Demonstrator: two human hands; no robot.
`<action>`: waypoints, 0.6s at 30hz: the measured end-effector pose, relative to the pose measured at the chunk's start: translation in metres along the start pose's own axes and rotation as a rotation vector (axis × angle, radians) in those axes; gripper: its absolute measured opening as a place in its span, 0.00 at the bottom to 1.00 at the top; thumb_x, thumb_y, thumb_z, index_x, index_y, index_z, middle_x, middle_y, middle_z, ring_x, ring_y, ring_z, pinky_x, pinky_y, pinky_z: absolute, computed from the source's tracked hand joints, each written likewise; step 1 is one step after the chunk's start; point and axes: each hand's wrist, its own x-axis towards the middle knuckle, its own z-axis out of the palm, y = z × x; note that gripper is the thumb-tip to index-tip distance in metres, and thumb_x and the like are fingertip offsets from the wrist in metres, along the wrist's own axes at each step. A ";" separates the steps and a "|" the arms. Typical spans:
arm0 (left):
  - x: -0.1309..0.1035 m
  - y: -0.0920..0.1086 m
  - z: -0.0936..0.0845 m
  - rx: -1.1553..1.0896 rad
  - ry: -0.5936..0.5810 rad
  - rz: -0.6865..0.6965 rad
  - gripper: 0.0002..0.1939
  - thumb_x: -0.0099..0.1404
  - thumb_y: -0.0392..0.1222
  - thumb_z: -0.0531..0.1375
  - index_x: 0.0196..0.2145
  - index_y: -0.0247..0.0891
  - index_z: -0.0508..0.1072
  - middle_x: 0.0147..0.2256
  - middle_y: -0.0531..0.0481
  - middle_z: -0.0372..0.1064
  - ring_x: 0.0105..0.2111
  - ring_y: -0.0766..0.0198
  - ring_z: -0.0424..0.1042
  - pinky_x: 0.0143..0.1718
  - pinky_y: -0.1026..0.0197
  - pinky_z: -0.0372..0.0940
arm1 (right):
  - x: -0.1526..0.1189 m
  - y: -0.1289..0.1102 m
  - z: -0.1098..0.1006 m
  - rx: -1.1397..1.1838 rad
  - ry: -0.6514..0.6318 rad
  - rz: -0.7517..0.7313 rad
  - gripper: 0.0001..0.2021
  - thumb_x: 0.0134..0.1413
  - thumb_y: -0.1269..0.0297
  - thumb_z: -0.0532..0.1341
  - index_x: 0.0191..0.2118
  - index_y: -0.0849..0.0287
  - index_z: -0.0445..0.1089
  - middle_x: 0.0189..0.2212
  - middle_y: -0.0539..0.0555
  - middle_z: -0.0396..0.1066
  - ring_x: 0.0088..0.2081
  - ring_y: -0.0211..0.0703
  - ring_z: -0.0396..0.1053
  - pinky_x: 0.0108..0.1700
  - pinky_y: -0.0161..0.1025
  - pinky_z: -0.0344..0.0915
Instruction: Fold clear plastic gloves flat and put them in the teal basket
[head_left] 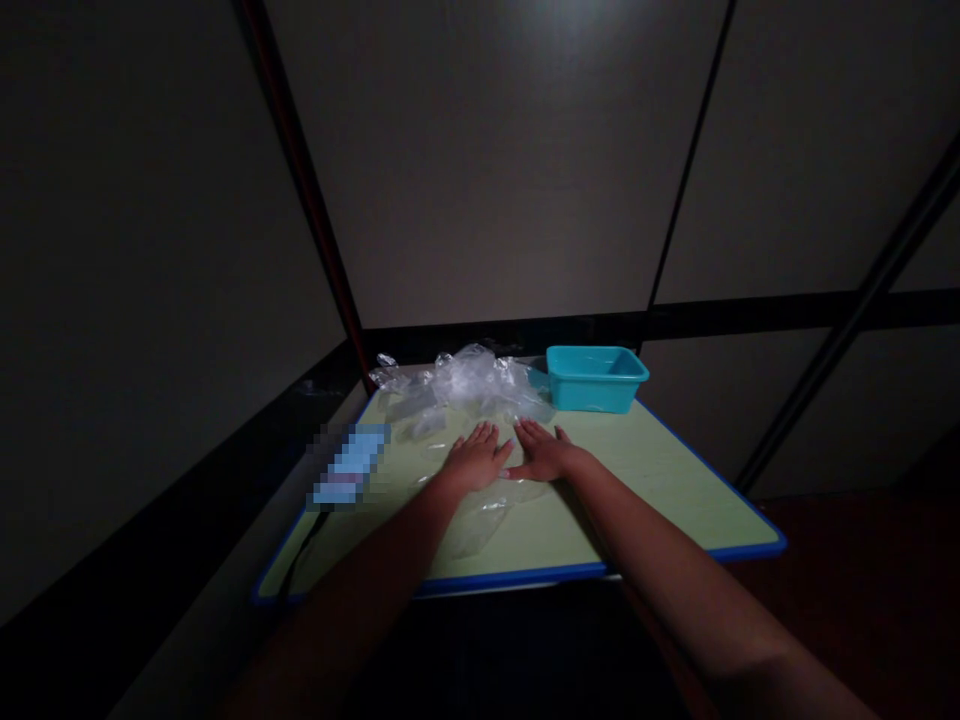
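- Left hand [478, 460] lies palm down, fingers stretched out and slightly parted, grasping nothing; it rests on a sheet of see-through plastic [478, 528].
- Right hand [544, 455] lies just beside it in the same flat way, fingers straight and turned inward, with hold of nothing; the two thumbs come near each other over the plastic.
- Far left, a dull, smooth wall [150, 200] with a broad dark band runs down beside the table.
- On the table's left side is a flat, light-blue oblong thing [352, 462], blurred into squares, so what it is cannot be told; a thin dark strap [304, 550] runs below it to the near edge.
- Along the back, left of the middle, sits a heap of crumpled plastic [472, 380], thin, shiny and wrinkled, just beyond the fingertips.
- The plastic sheet lies under and around the hands, thin and glossy, reaching toward the near edge.
- Right of the heap, close against it, stands a turquoise bin [596, 385], boxy with rounded corners and a smooth rim.
- Under everything, the table [675, 490] has a pale yellow-green top and a blue edging [517, 577] with rounded corners.
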 end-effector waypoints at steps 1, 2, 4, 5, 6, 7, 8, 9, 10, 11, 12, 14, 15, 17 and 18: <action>0.000 -0.008 -0.001 0.007 0.004 -0.024 0.35 0.66 0.61 0.32 0.63 0.40 0.47 0.65 0.44 0.38 0.64 0.59 0.37 0.60 0.46 0.41 | 0.000 0.000 0.000 0.004 -0.005 0.000 0.53 0.43 0.32 0.48 0.66 0.61 0.27 0.66 0.57 0.23 0.66 0.52 0.24 0.60 0.61 0.28; 0.000 -0.016 -0.001 0.013 0.008 -0.050 0.36 0.65 0.61 0.32 0.63 0.40 0.47 0.65 0.44 0.37 0.65 0.59 0.36 0.60 0.46 0.40 | -0.001 0.000 0.000 0.006 -0.009 -0.001 0.53 0.43 0.31 0.47 0.66 0.61 0.27 0.66 0.57 0.23 0.66 0.52 0.24 0.60 0.62 0.28; -0.001 -0.031 -0.004 0.027 0.011 -0.079 0.36 0.65 0.62 0.34 0.63 0.40 0.47 0.65 0.44 0.37 0.64 0.58 0.37 0.60 0.45 0.40 | -0.001 -0.001 -0.001 0.010 -0.013 -0.002 0.54 0.43 0.30 0.47 0.66 0.62 0.26 0.66 0.57 0.23 0.66 0.52 0.24 0.60 0.62 0.28; -0.003 -0.038 -0.005 0.037 0.016 -0.076 0.36 0.65 0.62 0.35 0.64 0.39 0.46 0.65 0.43 0.36 0.64 0.57 0.37 0.60 0.45 0.40 | -0.001 -0.001 -0.001 0.012 -0.012 -0.002 0.55 0.42 0.30 0.47 0.66 0.63 0.26 0.66 0.57 0.23 0.66 0.52 0.24 0.60 0.62 0.27; -0.004 -0.043 -0.006 0.049 0.018 -0.068 0.36 0.65 0.62 0.37 0.64 0.38 0.46 0.65 0.43 0.36 0.64 0.57 0.37 0.60 0.45 0.40 | -0.001 -0.002 -0.001 0.015 -0.009 -0.001 0.55 0.42 0.29 0.47 0.66 0.63 0.26 0.66 0.58 0.23 0.66 0.53 0.24 0.60 0.62 0.27; -0.006 -0.048 -0.008 0.057 0.020 -0.061 0.36 0.65 0.62 0.38 0.64 0.38 0.46 0.65 0.43 0.36 0.64 0.57 0.38 0.60 0.46 0.40 | -0.001 -0.002 -0.001 0.016 -0.007 0.001 0.55 0.42 0.29 0.46 0.66 0.63 0.26 0.66 0.58 0.23 0.66 0.53 0.24 0.60 0.63 0.27; -0.007 -0.051 -0.009 0.065 0.019 -0.058 0.36 0.65 0.61 0.38 0.64 0.38 0.45 0.65 0.42 0.36 0.64 0.57 0.37 0.60 0.46 0.40 | -0.002 -0.002 -0.002 0.017 -0.005 0.001 0.55 0.42 0.29 0.46 0.66 0.62 0.25 0.66 0.58 0.23 0.66 0.53 0.24 0.60 0.63 0.27; -0.008 -0.052 -0.010 0.070 0.018 -0.060 0.36 0.65 0.61 0.38 0.64 0.38 0.45 0.65 0.42 0.36 0.64 0.57 0.37 0.60 0.46 0.40 | -0.002 -0.002 -0.001 0.016 -0.004 0.002 0.55 0.42 0.29 0.46 0.66 0.62 0.25 0.66 0.58 0.23 0.65 0.54 0.24 0.60 0.63 0.28; -0.009 -0.052 -0.010 0.072 0.016 -0.067 0.36 0.65 0.61 0.38 0.64 0.38 0.45 0.65 0.43 0.36 0.64 0.57 0.37 0.60 0.46 0.40 | -0.002 -0.002 -0.001 0.014 -0.001 0.003 0.55 0.42 0.29 0.46 0.66 0.62 0.25 0.66 0.58 0.23 0.65 0.54 0.23 0.60 0.63 0.28; -0.009 -0.051 -0.010 0.073 0.014 -0.078 0.36 0.65 0.61 0.38 0.64 0.38 0.45 0.65 0.43 0.36 0.64 0.57 0.36 0.60 0.46 0.40 | -0.002 -0.002 -0.001 0.012 0.000 0.002 0.55 0.42 0.29 0.46 0.66 0.61 0.25 0.66 0.58 0.23 0.65 0.54 0.23 0.60 0.63 0.28; -0.009 -0.050 -0.010 0.072 0.015 -0.088 0.36 0.65 0.61 0.38 0.64 0.38 0.45 0.65 0.43 0.36 0.65 0.57 0.36 0.60 0.45 0.40 | -0.002 -0.001 -0.001 0.009 0.002 0.000 0.54 0.42 0.29 0.46 0.66 0.61 0.26 0.66 0.58 0.23 0.65 0.55 0.22 0.60 0.63 0.28; -0.009 -0.047 -0.010 0.067 0.024 -0.106 0.36 0.65 0.61 0.37 0.64 0.38 0.45 0.65 0.43 0.36 0.65 0.57 0.36 0.60 0.45 0.40 | -0.001 -0.001 0.000 0.001 0.005 -0.003 0.54 0.42 0.29 0.47 0.66 0.61 0.26 0.66 0.59 0.24 0.65 0.56 0.22 0.60 0.63 0.27; -0.010 -0.046 -0.011 0.065 0.030 -0.112 0.35 0.66 0.61 0.37 0.64 0.38 0.45 0.65 0.43 0.36 0.65 0.57 0.36 0.60 0.45 0.40 | -0.001 0.000 0.000 -0.004 0.010 -0.004 0.54 0.43 0.29 0.47 0.66 0.61 0.26 0.66 0.60 0.24 0.65 0.56 0.21 0.60 0.64 0.27; -0.011 -0.045 -0.014 0.070 0.060 -0.119 0.34 0.66 0.59 0.36 0.64 0.37 0.46 0.65 0.43 0.37 0.65 0.58 0.36 0.60 0.45 0.39 | -0.001 -0.001 0.000 -0.007 0.051 -0.011 0.53 0.44 0.30 0.45 0.66 0.61 0.27 0.66 0.60 0.23 0.65 0.57 0.21 0.59 0.65 0.25; -0.012 -0.044 -0.017 0.078 0.088 -0.122 0.34 0.67 0.59 0.36 0.64 0.37 0.47 0.65 0.43 0.37 0.65 0.58 0.35 0.60 0.45 0.39 | -0.001 -0.001 0.000 -0.005 0.090 -0.021 0.51 0.45 0.30 0.44 0.66 0.61 0.28 0.66 0.60 0.23 0.65 0.57 0.21 0.59 0.65 0.24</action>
